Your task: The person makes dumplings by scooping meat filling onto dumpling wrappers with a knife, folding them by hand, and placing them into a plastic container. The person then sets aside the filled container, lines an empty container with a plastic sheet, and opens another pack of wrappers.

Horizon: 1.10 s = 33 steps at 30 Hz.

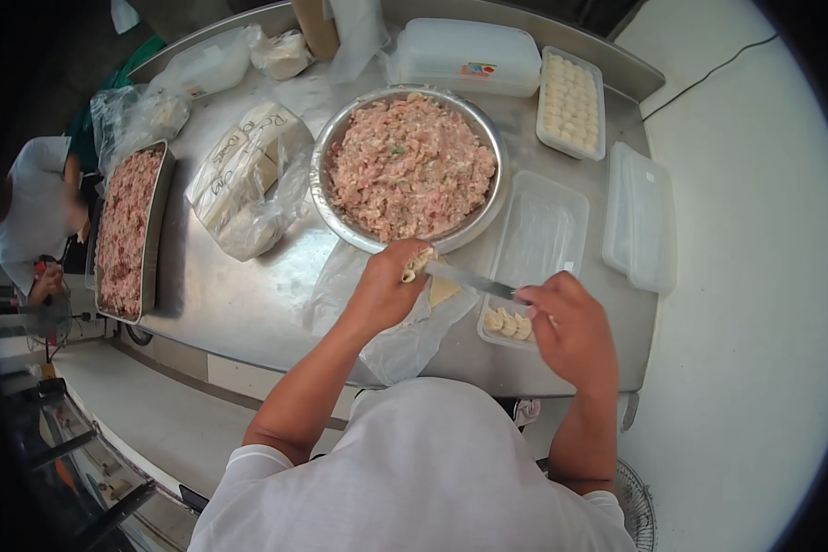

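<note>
My left hand (391,285) is closed round a small dumpling wrapper (417,264) with filling, just below the rim of a steel bowl (319,184) of minced meat (409,166). In my right hand (572,327) is the handle of a flat metal spatula (477,281), its blade reaching left to the wrapper. Beneath my hands, yellowish wrappers (442,291) lie on a plastic bag (405,348). A clear container (543,230), partly behind the spatula and my right hand, holds several folded dumplings (506,322) at its near end.
A meat-filled tray (131,235) stands at the left, beside a large wrapped package (248,184). Along the back are a lidded container (469,55) and a box of dumplings (570,106). Empty-looking lids (637,216) lie right. Another person (41,207) stands far left.
</note>
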Available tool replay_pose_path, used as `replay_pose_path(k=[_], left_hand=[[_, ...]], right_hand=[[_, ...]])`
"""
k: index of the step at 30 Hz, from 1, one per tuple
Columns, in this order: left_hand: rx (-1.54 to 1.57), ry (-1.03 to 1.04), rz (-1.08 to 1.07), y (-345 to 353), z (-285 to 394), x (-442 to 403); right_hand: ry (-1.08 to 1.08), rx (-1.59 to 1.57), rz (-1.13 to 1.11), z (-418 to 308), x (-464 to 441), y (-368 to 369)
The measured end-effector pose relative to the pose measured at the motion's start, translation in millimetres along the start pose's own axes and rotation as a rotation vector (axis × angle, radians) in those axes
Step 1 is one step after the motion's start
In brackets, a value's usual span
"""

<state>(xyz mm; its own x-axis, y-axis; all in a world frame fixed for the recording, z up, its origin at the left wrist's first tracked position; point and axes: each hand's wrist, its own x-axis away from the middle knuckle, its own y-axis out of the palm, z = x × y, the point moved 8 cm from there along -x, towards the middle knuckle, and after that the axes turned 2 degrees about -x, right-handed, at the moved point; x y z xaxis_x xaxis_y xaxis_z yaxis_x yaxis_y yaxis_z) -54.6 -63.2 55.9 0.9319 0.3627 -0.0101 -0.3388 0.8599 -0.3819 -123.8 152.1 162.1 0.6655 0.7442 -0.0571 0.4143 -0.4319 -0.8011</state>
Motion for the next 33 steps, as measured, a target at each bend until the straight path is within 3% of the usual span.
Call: replay_pose_path(k=[2,4,6,7,8,9,10,11,12,14,15,21,24,26,27,29,33], left_hand=[[0.105,-0.105,-0.062,7.7,4.8,-6.3],[0.211,-0.212,-0.131,24.0,11.8,-7.3],[-0.016,0.13,-0.013,29.7,46.6,-5.2],[0.178,0.042,-0.122,52.5,34.7,-2.4],[0.178,0.047,-0.143,69.6,32.2,3.5],[0.577,-0.072,-0.194,90.2,33.5,9.2],[0.973,-0.205,-0.242,110.6,35.1,17.7],[1.008,-0.375,-0.295,133.3,21.2,30.0],[1.0,-0.383,-0.319,138.6,24.5,33.5],[0.65,-0.092,-0.274,132.9,44.0,28.9],[0.183,0.262,-0.259,122.2,57.7,21.7],[0.175,0.417,-0.521,149.5,73.7,30.7],[0.088,0.471,-0.682,175.0,62.6,15.8],[-0.061,0.435,-0.704,195.9,43.6,-0.6],[-0.216,0.396,-0.718,205.3,36.2,-8.4],[-0.2,0.4,-0.719,218.1,37.6,-13.8],[-0.215,0.342,-0.799,244.2,24.5,-15.1]], right_hand=[[0.098,-0.215,0.199,21.0,8.5,-14.7],[0.206,-0.309,0.185,47.5,20.3,6.7],[0.316,-0.403,0.179,66.0,33.5,30.4],[0.369,-0.552,0.151,65.5,37.8,49.1],[0.419,-0.702,0.124,64.1,41.7,67.7],[0.434,-0.705,0.14,61.7,45.8,80.0],[0.486,-0.988,0.173,60.2,50.7,97.8],[0.527,-1.274,0.209,60.4,54.4,111.4],[0.538,-1.281,0.233,63.3,57.0,115.0],[0.546,-1.655,0.324,68.3,62.8,123.3],[0.553,-1.661,0.349,74.4,67.8,123.3],[0.664,-1.586,0.483,123.9,112.5,112.3],[0.748,-1.424,0.329,143.6,128.6,109.9],[0.625,-0.597,0.545,161.6,138.8,75.8],[0.625,-0.594,0.548,163.2,137.7,68.6],[0.842,-0.525,0.555,174.7,147.5,59.5],[0.878,-0.551,0.589,191.6,153.6,74.5]])
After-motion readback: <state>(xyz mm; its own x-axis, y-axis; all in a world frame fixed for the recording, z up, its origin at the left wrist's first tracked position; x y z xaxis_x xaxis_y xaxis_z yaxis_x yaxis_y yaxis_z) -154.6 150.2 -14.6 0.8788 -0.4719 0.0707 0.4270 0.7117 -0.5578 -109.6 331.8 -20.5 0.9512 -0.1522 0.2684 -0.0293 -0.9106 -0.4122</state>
